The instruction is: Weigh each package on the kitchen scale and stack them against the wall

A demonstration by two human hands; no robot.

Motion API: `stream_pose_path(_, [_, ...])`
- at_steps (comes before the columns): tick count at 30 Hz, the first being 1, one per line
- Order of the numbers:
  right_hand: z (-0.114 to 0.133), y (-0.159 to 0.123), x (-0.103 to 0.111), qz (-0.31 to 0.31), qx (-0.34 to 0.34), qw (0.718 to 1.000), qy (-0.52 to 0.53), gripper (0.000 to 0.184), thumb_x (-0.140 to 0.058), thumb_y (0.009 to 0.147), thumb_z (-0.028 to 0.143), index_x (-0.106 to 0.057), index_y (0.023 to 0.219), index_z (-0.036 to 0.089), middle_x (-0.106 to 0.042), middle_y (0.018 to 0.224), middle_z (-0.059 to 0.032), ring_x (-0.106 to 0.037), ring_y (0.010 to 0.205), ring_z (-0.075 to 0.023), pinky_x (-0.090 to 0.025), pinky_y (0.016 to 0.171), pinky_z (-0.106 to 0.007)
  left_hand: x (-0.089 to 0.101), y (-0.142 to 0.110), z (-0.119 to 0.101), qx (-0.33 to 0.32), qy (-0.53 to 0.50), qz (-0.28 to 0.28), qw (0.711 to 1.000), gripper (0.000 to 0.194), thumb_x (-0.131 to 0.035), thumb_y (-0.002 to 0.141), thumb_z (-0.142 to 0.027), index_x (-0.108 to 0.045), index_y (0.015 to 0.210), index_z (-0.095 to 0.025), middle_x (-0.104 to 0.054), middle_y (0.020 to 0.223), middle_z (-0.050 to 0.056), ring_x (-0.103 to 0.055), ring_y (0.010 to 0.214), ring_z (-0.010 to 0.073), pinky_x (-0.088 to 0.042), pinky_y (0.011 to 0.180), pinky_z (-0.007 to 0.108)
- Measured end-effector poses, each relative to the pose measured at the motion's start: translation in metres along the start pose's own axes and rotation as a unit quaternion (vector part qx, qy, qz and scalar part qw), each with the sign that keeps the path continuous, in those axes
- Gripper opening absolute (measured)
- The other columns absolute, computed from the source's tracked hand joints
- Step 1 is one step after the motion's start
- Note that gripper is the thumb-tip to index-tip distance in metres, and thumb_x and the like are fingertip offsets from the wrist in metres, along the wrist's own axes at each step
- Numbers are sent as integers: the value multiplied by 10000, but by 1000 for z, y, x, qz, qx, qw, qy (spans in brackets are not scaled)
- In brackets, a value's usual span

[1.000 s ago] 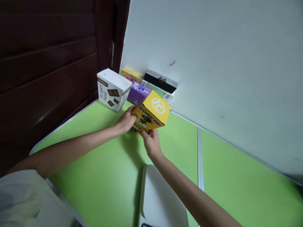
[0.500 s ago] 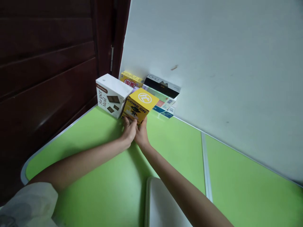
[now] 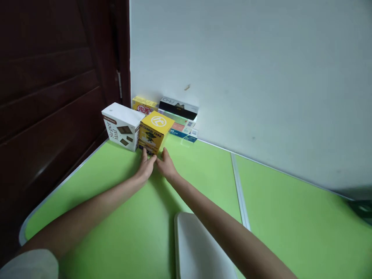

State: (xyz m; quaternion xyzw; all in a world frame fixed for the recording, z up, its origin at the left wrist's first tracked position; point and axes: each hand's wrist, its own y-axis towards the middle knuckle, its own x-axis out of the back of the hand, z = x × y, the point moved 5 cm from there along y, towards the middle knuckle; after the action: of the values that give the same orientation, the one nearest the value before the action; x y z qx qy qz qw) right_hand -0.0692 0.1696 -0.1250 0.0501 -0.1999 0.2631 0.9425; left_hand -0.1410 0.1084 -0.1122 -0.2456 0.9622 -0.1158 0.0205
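Note:
A yellow cube-shaped box (image 3: 151, 135) printed "COME ON" stands on the green table, close against the right side of a white "Super Meal" box (image 3: 122, 124). My left hand (image 3: 145, 166) is at the yellow box's lower front, fingers spread and tips touching it. At its lower right corner is my right hand (image 3: 166, 164), thumb and finger apart, beside the box rather than wrapped around it. The two thumbs nearly meet in front. Behind stand a yellow box with red lettering (image 3: 144, 104), partly hidden, and a stack of flat boxes (image 3: 178, 120).
The green table (image 3: 203, 174) meets a pale wall (image 3: 247, 77) at the back and a dark wooden door (image 3: 58, 77) at the left. A white flat object with rounded corners (image 3: 200, 244) lies near me, partly under my right forearm. Something dark green (image 3: 362, 209) shows at the right edge.
The yellow box has come down onto the table beside the white box. My fingers have loosened and drawn back slightly from it. The view has turned to the right.

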Motion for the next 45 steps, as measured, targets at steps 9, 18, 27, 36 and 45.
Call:
stream_pose_path(9, [7,-135,94,208,77,951,-216,311,-514,800,178,-646,1081,164,-673,1084,-140,-612,1003,-307,-487,859,-490,-28,-149,20,198,51,221,954,742,-525,804,-326,-191,1452,-191,-198,1525,80,-180,1401,258,-167,1141,431])
stream_pose_path(18, [-22,-219,151,62,28,981,-180,341,-449,891,285,-563,1196,183,-640,1145,-127,-576,1056,-285,-457,907,-510,-97,-199,43,184,-6,233,955,719,-335,898,-510,9,1465,-233,-63,1557,12,-210,1395,202,-301,1106,318])
stream_pose_path(27, [-7,-266,205,-38,110,980,-163,406,-501,839,176,-519,1242,130,-500,1313,-158,-416,1254,-243,-329,1061,-426,-148,-201,-7,-72,293,304,904,629,-421,863,-491,-213,1430,-316,-121,1549,-2,-92,1418,256,-93,1152,448])
stream_pose_path(36, [-23,-331,290,32,101,994,-27,227,-488,893,241,-678,967,142,-628,1058,-113,-564,1071,-189,-454,929,-327,-241,-245,-15,-180,454,511,707,635,-433,861,-375,-174,1440,-356,-168,1537,41,-252,1371,322,-349,1044,511])
stream_pose_path(45, [-218,-318,497,-504,-74,845,162,449,-545,715,213,-570,1164,217,-611,1196,-88,-558,1126,-248,-405,1004,-472,-510,-188,2,-152,346,535,756,766,-479,786,-161,-119,1460,-108,-136,1535,129,-170,1403,242,-167,1140,384])
